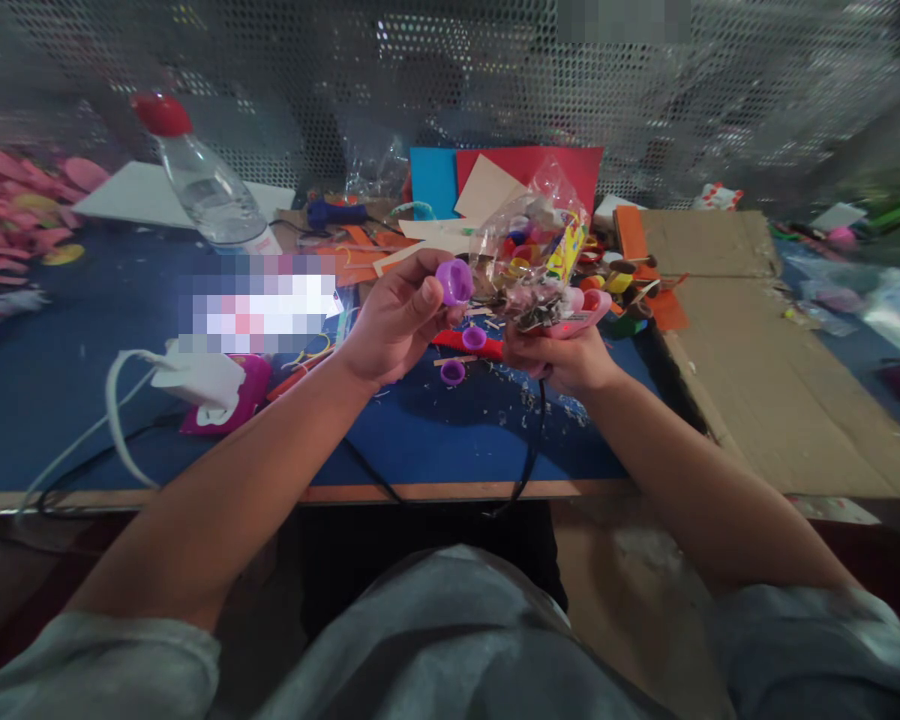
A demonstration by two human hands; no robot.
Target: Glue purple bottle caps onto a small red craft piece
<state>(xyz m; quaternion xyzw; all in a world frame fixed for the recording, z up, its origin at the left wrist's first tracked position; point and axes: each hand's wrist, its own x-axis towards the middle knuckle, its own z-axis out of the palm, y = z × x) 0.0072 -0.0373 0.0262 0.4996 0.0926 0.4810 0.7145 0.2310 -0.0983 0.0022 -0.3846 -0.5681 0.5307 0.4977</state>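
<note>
Pinched between the thumb and fingers of my left hand [412, 315] is a purple plastic cap [454, 283], its hollow side turned to the right. My right hand [566, 355] is wrapped round a pink hot glue gun [574, 318], which has a small red light and a black cord hanging down. Its nozzle end is crusted with grey, messy residue and points left toward the cap, a small gap apart. Below the hands, two more purple caps [474, 338] lie on the blue table beside a red strip [450, 342]. A clear bag [529, 245] of colourful pieces sits behind the glue gun.
A water bottle [214, 190] with a red lid stands at left. In front of it are a white charger [202, 380] and cables. Coloured card [555, 180] leans at the back. Flattened cardboard [765, 390] covers the right side; pink pieces [22, 210] pile up far left.
</note>
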